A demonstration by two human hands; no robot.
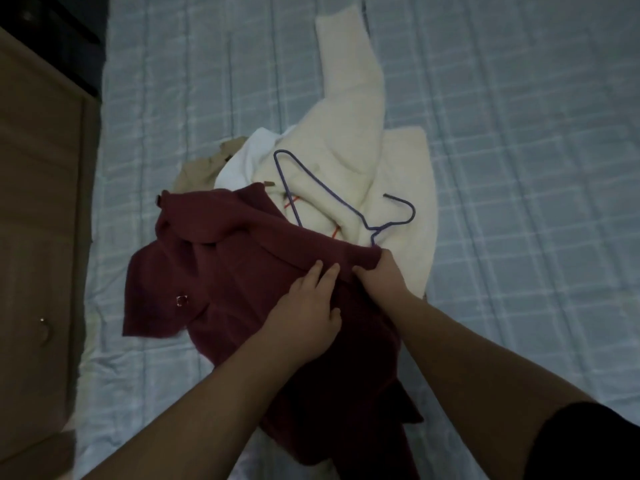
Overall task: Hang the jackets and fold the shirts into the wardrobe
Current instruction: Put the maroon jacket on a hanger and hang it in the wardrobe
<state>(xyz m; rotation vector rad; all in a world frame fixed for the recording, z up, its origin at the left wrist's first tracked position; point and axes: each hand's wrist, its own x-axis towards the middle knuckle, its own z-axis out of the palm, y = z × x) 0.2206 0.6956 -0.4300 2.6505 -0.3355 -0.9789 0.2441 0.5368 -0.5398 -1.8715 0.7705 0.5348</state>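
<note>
Maroon jacket [221, 271] on bed [519, 168], collar pinched by right hand [379, 271], left hand [304, 313] flat on it, mid-hangering; next: seat purple hanger [332, 192] into shoulders.

Maroon jacket [242, 271] lies crumpled on the bed, collar up-left, a metal button showing; purple hanger [332, 192] rests partly under its edge, atop a cream jacket [349, 133]; white and tan garments, perhaps shirts, peek beneath.
</note>
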